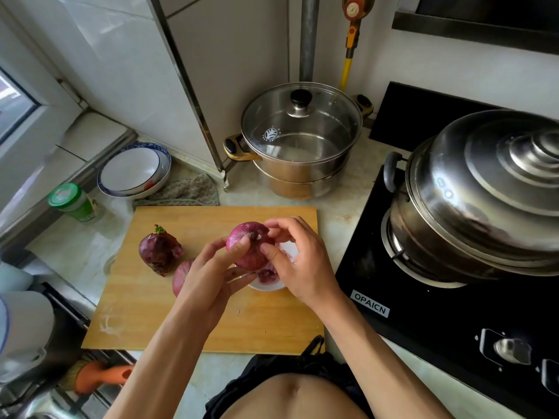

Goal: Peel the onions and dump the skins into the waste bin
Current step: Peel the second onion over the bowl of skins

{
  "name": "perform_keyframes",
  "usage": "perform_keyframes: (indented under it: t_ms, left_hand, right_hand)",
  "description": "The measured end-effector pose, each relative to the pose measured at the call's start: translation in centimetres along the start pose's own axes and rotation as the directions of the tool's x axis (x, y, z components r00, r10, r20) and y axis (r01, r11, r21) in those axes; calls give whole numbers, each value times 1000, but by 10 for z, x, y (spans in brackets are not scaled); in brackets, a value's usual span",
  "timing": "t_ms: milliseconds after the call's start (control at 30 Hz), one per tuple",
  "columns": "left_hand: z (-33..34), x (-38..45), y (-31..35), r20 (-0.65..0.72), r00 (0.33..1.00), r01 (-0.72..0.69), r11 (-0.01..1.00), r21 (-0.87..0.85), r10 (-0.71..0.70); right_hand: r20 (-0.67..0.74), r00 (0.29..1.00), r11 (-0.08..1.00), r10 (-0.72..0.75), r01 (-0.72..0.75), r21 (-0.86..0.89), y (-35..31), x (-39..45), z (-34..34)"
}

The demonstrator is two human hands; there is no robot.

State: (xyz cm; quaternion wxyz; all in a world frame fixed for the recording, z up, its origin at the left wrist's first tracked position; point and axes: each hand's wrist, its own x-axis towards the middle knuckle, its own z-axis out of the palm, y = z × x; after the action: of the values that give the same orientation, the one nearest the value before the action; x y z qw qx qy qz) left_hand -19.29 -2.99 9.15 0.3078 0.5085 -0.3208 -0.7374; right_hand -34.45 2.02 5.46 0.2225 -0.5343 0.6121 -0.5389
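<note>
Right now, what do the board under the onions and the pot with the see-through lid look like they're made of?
Board: looks like wood or bamboo, matt honey-yellow, with faint streaks like grain. Pot: shiny silver metal, probably stainless steel, mirroring the counter. Its lid looks like clear glass with a metal rim, since the inside shows through it; the black knob is probably plastic.

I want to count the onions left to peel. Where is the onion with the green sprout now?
In the head view the sprouted onion stands on the left part of the wooden cutting board, apart from both hands, just left of another onion.
</note>
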Motion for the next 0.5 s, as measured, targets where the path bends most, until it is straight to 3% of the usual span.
perform_keyframes:
  t_ms: [100,233,500]
  left_hand:
    - [2,-2,0,38,999,-29,996,-79,32]
    - [1,-4,2,98,993,-48,990,-135,61]
    - [-11,-5,11,174,978,-113,993,-44,119]
  right_hand:
    - [-27,994,992,107,-105,70,-1,0,-1]
    - [78,956,936,283,-293,195,-6,3,-6]
    - [116,946,879,302,-323,351,-17,9,-13]
